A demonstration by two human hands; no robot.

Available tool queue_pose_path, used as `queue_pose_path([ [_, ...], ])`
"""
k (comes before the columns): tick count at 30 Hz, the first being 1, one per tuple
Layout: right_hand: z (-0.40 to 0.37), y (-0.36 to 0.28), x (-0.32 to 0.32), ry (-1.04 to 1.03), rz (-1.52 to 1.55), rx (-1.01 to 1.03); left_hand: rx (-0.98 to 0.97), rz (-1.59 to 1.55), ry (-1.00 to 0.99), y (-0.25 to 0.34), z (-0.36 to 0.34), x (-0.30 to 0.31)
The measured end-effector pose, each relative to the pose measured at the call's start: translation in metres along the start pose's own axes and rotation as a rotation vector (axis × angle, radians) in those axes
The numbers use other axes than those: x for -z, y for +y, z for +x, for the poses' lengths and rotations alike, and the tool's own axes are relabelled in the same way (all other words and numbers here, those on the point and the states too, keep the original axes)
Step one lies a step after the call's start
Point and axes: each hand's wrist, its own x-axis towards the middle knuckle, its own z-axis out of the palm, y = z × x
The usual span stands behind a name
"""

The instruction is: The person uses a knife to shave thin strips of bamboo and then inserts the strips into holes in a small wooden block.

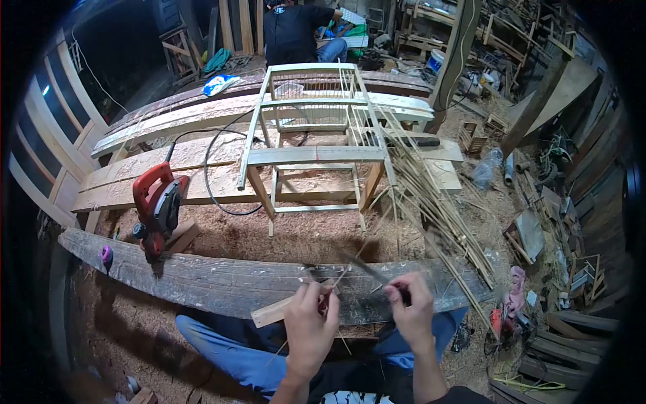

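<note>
My left hand [311,318] is closed with its fingertips pinching a thin bamboo stick [342,277], which slants up to the right past the plank. My right hand [413,303] is wrapped round the handle end of a knife; its dark blade [367,268] points up and left, smeared by motion, near the stick's upper end. Both hands are above a worn grey plank [222,286] lying across in front of my knees. Beside and partly behind my left hand, a short pale wood piece [270,313] rests on the plank's near edge.
A red electric planer [156,202] and a purple roll [106,254] are at the left. Ahead stands a wooden frame with thin bars [316,156]. Long bamboo sticks [437,202] lean at the right. A person [293,34] sits at the back. Shavings cover the floor.
</note>
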Motion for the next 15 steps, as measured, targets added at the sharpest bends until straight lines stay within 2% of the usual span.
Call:
queue_pose_path([
  [2, -0.005, -0.006, -0.014, -0.085, -0.104, 0.062, 0.003, 0.039, 0.005, -0.014, -0.009, -0.011],
  [7, -0.010, -0.017, -0.034, -0.245, -0.147, 0.160, 0.130, 0.118, 0.043, -0.022, -0.022, -0.012],
  [11, -0.009, -0.023, -0.047, -0.296, -0.143, 0.170, 0.192, 0.169, 0.063, -0.035, -0.029, -0.011],
  [15, -0.006, -0.024, -0.055, -0.323, -0.261, 0.265, 0.209, 0.119, 0.097, -0.043, -0.033, -0.016],
])
